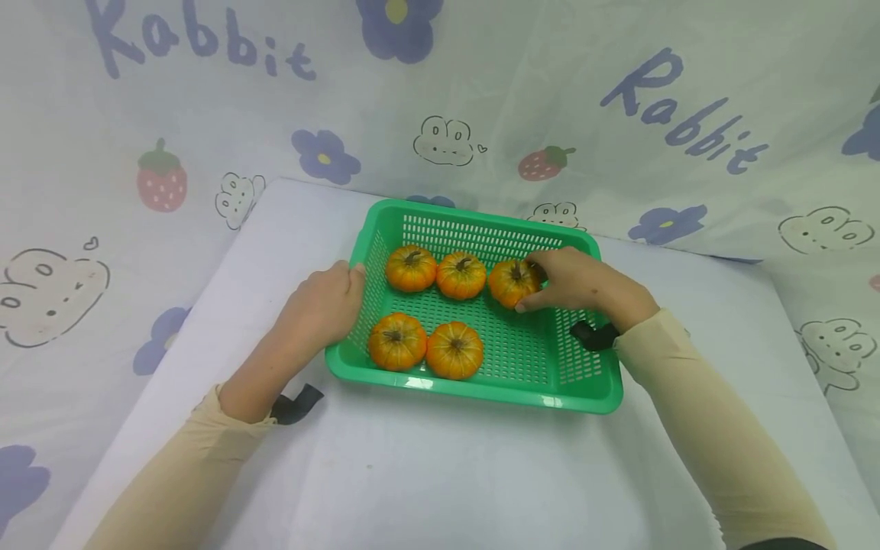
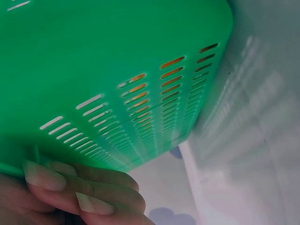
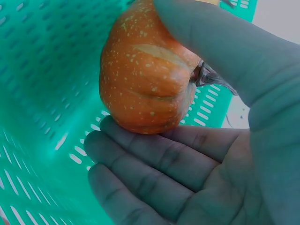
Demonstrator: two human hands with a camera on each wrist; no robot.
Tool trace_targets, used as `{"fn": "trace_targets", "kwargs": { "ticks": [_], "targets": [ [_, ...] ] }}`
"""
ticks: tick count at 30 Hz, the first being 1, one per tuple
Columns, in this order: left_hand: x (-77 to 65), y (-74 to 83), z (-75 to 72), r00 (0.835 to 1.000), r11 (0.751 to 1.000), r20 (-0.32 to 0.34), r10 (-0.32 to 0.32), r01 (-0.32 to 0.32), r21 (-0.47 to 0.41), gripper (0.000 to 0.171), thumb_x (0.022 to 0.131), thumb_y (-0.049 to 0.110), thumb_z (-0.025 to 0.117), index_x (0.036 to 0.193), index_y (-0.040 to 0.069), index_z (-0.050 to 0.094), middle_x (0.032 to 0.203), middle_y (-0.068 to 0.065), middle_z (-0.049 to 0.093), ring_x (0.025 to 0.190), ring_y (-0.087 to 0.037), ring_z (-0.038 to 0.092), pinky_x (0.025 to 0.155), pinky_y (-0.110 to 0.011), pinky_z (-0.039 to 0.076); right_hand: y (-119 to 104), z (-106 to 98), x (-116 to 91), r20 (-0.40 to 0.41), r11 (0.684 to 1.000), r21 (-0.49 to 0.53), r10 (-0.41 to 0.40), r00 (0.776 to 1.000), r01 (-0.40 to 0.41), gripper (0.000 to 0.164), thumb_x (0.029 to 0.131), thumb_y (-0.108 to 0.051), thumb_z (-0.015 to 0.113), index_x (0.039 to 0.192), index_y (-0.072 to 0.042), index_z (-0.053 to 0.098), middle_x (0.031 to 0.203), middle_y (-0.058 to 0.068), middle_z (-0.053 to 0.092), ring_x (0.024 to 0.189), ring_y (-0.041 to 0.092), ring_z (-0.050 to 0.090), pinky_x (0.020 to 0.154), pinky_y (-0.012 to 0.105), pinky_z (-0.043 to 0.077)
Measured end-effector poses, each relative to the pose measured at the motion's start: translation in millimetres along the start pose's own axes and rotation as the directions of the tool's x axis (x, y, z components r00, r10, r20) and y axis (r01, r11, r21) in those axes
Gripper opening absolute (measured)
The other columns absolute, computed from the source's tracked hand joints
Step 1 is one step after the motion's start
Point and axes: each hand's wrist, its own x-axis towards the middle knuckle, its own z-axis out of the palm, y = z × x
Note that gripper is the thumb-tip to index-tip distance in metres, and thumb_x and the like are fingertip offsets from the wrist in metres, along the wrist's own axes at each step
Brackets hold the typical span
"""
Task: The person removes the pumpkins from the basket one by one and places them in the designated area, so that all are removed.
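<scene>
A green plastic basket (image 1: pixel 474 391) with slotted walls holds several small orange pumpkins. My left hand (image 1: pixel 328 304) grips the basket's left rim, its fingers (image 2: pixel 103 187) curled under the edge in the left wrist view. Inside the basket at the back right, my right hand (image 1: pixel 574 279) holds a pumpkin (image 1: pixel 512 284) between thumb and fingers. In the right wrist view that pumpkin (image 3: pixel 147 70) shows its dry stem, with the thumb on one side and the fingers on the other. Left of it in the back row sit a middle pumpkin (image 1: pixel 461 276) and a left pumpkin (image 1: pixel 411 268).
Two more pumpkins, one at the front left (image 1: pixel 397 341) and one beside it (image 1: pixel 454 350), sit along the basket's front. The basket stands on a white-covered table (image 1: pixel 440 473). Behind hangs a patterned cloth (image 1: pixel 481 92) with rabbits, flowers and strawberries.
</scene>
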Motion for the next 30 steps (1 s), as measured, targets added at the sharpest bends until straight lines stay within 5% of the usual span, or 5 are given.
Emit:
{"fn": "trace_targets", "kwargs": {
  "ticks": [23, 30],
  "targets": [
    [-1.3, -1.5, -0.4, 1.0, 1.0, 0.003, 0.004, -0.004, 0.003, 0.059, 0.113, 0.044, 0.015, 0.117, -0.002, 0.051, 0.081, -0.016, 0.054, 0.068, -0.03, 0.057, 0.055, -0.037, 0.05, 7.9, -17.4, -43.5, -0.11, 0.999, 0.007, -0.031, 0.993, 0.032, 0.089, 0.087, -0.06, 0.08, 0.147, 0.0, 0.052, 0.128, 0.016, 0.067, 0.116, 0.034, 0.062, 0.101, 0.057, 0.05],
    [-1.1, -0.8, -1.4, 1.0, 1.0, 0.002, 0.002, -0.002, 0.006, 0.058, 0.113, 0.044, 0.015, 0.117, -0.002, 0.051, 0.082, -0.016, 0.054, 0.07, -0.031, 0.058, 0.056, -0.038, 0.05, 12.3, -24.1, -55.9, -0.151, 0.998, 0.02, -0.049, 0.987, 0.052, 0.077, 0.088, -0.057, 0.081, 0.139, -0.004, 0.056, 0.123, 0.013, 0.069, 0.112, 0.032, 0.065, 0.097, 0.056, 0.052]
  ]
}}
